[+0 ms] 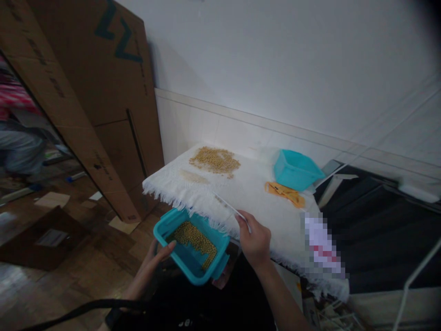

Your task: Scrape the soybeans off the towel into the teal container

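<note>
Lower centre of frame: left hand (156, 259) closed around the near-left end of a teal tub (191, 270), held just below the fringed edge of the white towel (265, 211). The tub holds a layer of tan beans (196, 239). Right hand (254, 241) curled shut on a thin white stick (229, 207), which lies angled up-left across the towel. Centre of frame: loose bean pile (215, 160) on the towel. Right of centre: second teal tub (296, 170), with orange scraps (285, 193) just beside it. Upper left: leaning cardboard sheets (103, 92).
</note>
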Demonstrator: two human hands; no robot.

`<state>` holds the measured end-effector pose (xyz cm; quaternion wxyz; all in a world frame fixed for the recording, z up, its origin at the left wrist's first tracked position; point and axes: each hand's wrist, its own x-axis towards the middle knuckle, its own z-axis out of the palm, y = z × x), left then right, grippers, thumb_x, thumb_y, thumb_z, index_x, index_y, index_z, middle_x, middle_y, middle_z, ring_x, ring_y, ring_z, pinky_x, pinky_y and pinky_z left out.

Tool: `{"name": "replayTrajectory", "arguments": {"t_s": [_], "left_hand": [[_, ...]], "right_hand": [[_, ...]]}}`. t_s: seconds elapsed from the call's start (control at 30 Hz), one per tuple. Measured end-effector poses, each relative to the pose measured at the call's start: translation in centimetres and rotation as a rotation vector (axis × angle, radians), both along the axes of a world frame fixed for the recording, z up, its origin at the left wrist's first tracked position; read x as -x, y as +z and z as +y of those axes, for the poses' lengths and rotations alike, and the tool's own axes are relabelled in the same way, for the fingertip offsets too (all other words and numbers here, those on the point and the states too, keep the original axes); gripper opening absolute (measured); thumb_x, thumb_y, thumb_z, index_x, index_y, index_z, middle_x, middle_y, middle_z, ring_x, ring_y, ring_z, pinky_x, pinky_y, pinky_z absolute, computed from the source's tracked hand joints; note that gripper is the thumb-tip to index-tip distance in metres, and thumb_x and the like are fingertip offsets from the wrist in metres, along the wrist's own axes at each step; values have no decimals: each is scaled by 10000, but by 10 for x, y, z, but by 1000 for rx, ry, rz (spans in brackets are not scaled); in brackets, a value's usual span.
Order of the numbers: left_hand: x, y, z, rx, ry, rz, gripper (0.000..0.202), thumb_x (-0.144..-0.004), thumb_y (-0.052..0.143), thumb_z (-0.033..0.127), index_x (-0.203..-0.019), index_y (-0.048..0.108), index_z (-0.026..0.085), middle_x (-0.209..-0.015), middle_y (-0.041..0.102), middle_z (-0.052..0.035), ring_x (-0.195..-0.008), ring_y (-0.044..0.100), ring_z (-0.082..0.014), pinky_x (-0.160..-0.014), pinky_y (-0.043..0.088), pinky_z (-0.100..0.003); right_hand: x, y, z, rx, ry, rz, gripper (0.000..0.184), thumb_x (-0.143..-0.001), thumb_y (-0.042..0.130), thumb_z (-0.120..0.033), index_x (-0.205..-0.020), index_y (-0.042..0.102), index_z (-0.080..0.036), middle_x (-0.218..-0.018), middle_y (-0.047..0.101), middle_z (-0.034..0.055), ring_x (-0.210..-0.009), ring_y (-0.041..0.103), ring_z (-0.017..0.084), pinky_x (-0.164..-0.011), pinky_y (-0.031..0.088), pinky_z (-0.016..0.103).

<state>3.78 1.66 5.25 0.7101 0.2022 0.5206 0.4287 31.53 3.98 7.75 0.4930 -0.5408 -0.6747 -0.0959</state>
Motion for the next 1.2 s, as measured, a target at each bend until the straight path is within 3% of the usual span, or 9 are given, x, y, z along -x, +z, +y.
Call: {"name": "replayTrajectory", "arguments": {"t_s": [0.13,0.3,0.4,0.6,0.77,0.93,1.2], "left_hand": [[-2,0,-1,1,17,29,999,-767,874,421,-1589,307,397,-1348,715,-165,-972,800,-343,-830,640,-508],[-3,5,-1,-1,15,42,941,-764,872,431,-1558,368,389,-1347,727,-152,-1025,793,-361,-823,640,-481],[-4,9,-3,2,20,21,954,-737,891,431,-1547,390,379,-1384,710,-150,-1057,784,-372,-852,638,-499],[-4,5,-2,4,1,-8,984,-718,906,410,-1546,378,357,-1258,757,-163,-1103,764,-393,-910,616,-555],[-4,-7,-2,-14,21,-48,917,-757,860,317,-1535,380,388,-1327,722,-138,-1134,755,-372,-914,623,-548],[-6,-19,-5,-49,81,-112,829,-744,754,177,-1490,433,344,-1283,757,-67,-1117,762,-324,-929,625,-482],[-11,-23,-14,-99,78,-137,627,-788,697,189,-1397,554,223,-1356,725,-79,-1220,695,-321,-964,600,-431]], "right_hand": [[3,0,-7,-17,120,-27,290,-985,516,-173,-1105,775,-223,-1002,825,53,-866,802,196,-792,643,275],[5,1,-22,20,94,-59,350,-958,478,-142,-1086,782,-258,-996,826,23,-867,804,193,-814,649,283],[6,4,-32,52,119,-71,343,-963,477,-167,-1082,785,-261,-1000,826,18,-866,804,190,-808,645,269],[7,14,-43,163,159,-30,293,-1006,507,-286,-1033,799,-285,-926,829,8,-796,802,195,-725,632,256],[2,20,-43,177,43,109,286,-978,577,-436,-909,804,-276,-787,812,25,-655,772,211,-567,574,251],[-14,19,-34,130,-171,325,355,-925,642,-547,-862,794,-233,-754,797,46,-709,758,237,-579,547,271],[-29,14,-21,104,-128,589,382,-860,740,-542,-934,795,-172,-818,795,59,-758,737,230,-723,584,320]]}}
